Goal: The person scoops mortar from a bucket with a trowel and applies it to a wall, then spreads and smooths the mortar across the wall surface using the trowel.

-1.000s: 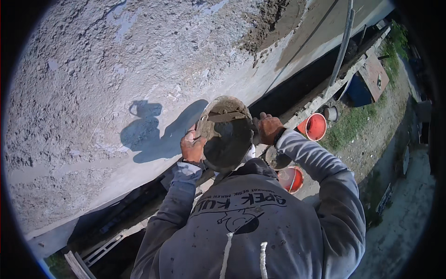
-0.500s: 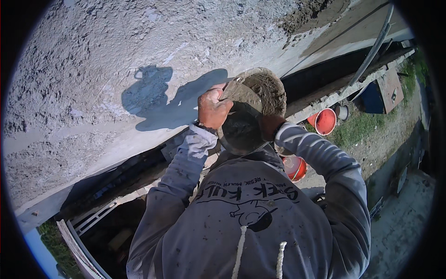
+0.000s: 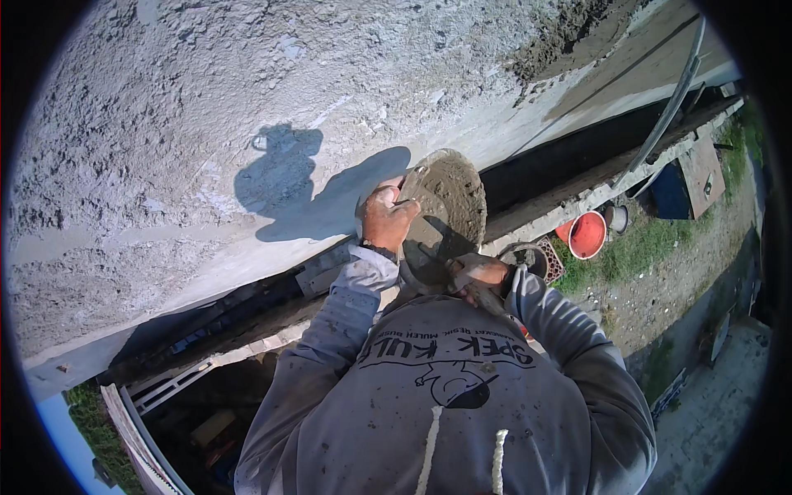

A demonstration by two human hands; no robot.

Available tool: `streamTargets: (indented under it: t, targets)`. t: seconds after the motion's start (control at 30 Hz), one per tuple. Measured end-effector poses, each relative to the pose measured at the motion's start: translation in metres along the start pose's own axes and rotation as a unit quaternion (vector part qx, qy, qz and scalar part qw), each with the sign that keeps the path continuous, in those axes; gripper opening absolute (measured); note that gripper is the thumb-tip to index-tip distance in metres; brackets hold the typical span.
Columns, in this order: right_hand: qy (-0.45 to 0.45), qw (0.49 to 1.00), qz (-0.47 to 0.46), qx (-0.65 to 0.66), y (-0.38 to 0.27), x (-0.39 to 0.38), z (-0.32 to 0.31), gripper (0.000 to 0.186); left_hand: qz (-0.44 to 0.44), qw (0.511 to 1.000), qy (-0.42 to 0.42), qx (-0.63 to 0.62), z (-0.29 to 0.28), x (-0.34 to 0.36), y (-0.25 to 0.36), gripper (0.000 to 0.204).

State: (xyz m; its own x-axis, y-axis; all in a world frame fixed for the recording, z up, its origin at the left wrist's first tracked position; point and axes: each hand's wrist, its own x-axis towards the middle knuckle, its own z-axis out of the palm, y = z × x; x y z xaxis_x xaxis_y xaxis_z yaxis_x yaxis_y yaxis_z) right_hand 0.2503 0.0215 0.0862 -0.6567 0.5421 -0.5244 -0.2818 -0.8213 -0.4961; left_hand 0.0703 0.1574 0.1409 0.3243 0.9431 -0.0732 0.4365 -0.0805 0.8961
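My left hand [image 3: 388, 221] is closed on the left rim of a round, mortar-caked bowl [image 3: 446, 154], tilted in front of my chest. Wet grey-brown mortar [image 3: 459, 188] lies inside it, half in shade. At the bowl's lower right edge, my right hand [image 3: 478, 274] is wrapped round a tan handle [image 3: 492, 300], which looks like a trowel's; its blade is hard to make out against the dark mortar. Just beyond the bowl stands a rough plastered wall [image 3: 206, 124], sunlit, with my shadow on it.
A second container [image 3: 526, 257] stands right of my right hand, beside a perforated crate-like piece [image 3: 550, 261]. Further right are a red bucket [image 3: 588, 234] and a pale bucket [image 3: 615, 219] on grass. A narrow ledge [image 3: 569, 202] runs along the wall, with a hose [image 3: 672, 103] across it.
My right hand has come down and toward me, out of the bowl's shaded part to its lower edge. More mortar shows in the bowl. The view has shifted slightly.
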Motion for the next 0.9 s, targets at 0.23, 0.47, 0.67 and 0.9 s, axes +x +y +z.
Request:
streamTargets:
  t: [0.23, 0.47, 0.67, 0.9]
  targets:
    - [0.079, 0.986, -0.117, 0.092, -0.023, -0.026, -0.02, 0.013, -0.067, 0.992, 0.039, -0.099, -0.029, -0.022, -0.026, 0.033]
    - [0.187, 0.848, -0.434, 0.242, -0.055, -0.087, -0.055, 0.021, -0.088, 0.993, 0.061, 0.055, -0.027, -0.035, -0.144, 0.032]
    - [0.479, 0.586, -0.616, 0.22, -0.111, -0.162, -0.069, 0.017, -0.104, 0.95, -0.018, 0.294, -0.017, -0.049, -0.168, 0.037]
    - [0.816, 0.316, -0.483, 0.039, -0.245, -0.161, -0.188, 0.029, -0.152, 0.913, -0.044, 0.375, 0.002, -0.045, -0.155, 0.04]
